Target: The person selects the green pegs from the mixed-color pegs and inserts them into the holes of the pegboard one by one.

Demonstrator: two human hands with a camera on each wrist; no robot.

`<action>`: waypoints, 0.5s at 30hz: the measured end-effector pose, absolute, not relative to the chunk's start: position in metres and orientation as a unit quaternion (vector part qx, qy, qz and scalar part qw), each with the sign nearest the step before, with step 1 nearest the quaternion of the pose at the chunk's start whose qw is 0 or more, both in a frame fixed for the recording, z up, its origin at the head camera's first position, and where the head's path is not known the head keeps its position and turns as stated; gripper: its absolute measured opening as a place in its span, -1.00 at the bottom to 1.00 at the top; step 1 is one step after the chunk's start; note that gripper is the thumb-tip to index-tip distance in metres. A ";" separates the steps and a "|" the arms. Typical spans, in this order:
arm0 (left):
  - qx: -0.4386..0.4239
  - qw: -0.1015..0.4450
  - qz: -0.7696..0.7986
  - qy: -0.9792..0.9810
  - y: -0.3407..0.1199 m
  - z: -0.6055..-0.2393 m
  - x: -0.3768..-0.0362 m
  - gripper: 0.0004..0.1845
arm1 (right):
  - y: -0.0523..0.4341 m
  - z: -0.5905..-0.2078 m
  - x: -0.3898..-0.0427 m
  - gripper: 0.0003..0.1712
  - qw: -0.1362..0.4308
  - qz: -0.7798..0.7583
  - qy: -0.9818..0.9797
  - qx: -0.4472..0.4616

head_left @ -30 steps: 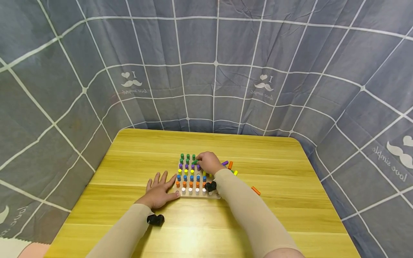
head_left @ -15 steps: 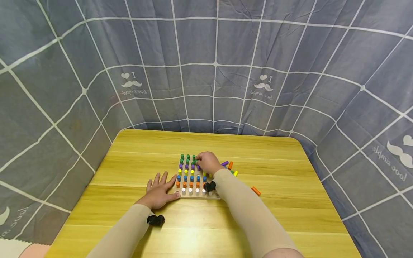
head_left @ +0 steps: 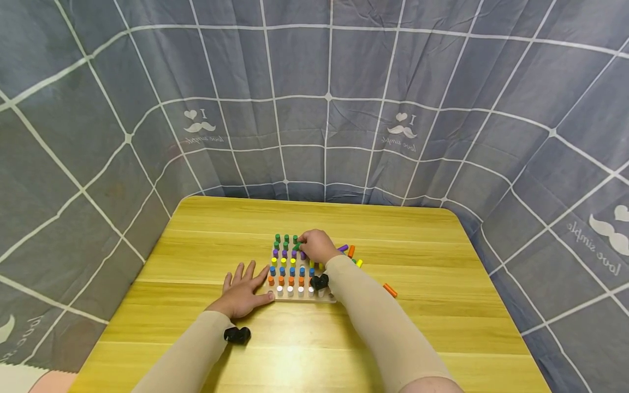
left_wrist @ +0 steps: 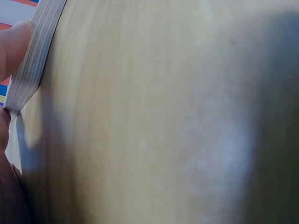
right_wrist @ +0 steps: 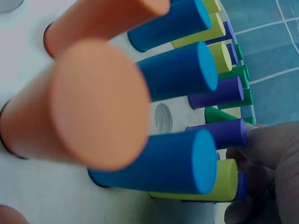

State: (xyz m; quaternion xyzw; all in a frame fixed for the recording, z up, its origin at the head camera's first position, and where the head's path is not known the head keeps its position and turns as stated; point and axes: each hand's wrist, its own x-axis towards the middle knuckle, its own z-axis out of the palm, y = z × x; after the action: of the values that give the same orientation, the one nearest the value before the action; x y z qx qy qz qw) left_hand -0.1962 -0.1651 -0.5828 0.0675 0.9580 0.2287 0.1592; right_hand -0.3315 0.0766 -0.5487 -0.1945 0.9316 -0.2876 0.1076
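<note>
A pale wooden pegboard (head_left: 318,298) lies mid-table with upright pegs in rows of green, purple, yellow, blue, orange and white. My right hand (head_left: 302,243) is over the board's far right part and pinches a tilted green peg (head_left: 297,247) beside the green row. In the right wrist view its fingers (right_wrist: 264,156) curl behind purple and blue pegs, with the green peg (right_wrist: 218,114) just past them. My left hand (head_left: 244,289) lies flat on the table with its thumb against the board's left edge (left_wrist: 36,58).
Loose pegs lie right of the board: a purple peg (head_left: 342,248), an orange peg (head_left: 351,251), a yellow peg (head_left: 359,263) and another orange peg (head_left: 389,290) farther out. The yellow wooden table (head_left: 432,322) is ringed by a grey checked curtain (head_left: 324,109).
My right hand with the green peg has edged slightly toward the far row. The left hand and the board have not moved.
</note>
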 end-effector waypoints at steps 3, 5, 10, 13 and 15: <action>0.069 0.158 0.228 0.958 -0.166 -0.583 -0.196 -0.01 | 0.077 -0.549 -0.331 -0.69 0.116 -0.304 0.927 -0.188; 0.069 0.157 0.229 0.958 -0.166 -0.583 -0.196 -0.01 | 0.077 -0.550 -0.331 -0.69 0.121 -0.313 0.923 -0.187; 0.068 0.157 0.230 0.958 -0.165 -0.582 -0.197 -0.01 | 0.077 -0.554 -0.333 -0.68 0.129 -0.330 0.915 -0.192; 0.070 0.157 0.235 0.957 -0.165 -0.581 -0.196 -0.01 | 0.078 -0.556 -0.333 -0.67 0.134 -0.334 0.912 -0.195; 0.071 0.157 0.238 0.956 -0.164 -0.580 -0.195 0.01 | 0.078 -0.557 -0.333 -0.67 0.134 -0.333 0.912 -0.199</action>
State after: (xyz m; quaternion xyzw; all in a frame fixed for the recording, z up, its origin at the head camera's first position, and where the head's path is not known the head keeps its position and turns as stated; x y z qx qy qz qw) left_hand -0.1953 -0.1638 -0.5805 0.0710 0.9560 0.2375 0.1571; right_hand -0.3333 0.0779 -0.5569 -0.1985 0.9119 -0.3333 0.1339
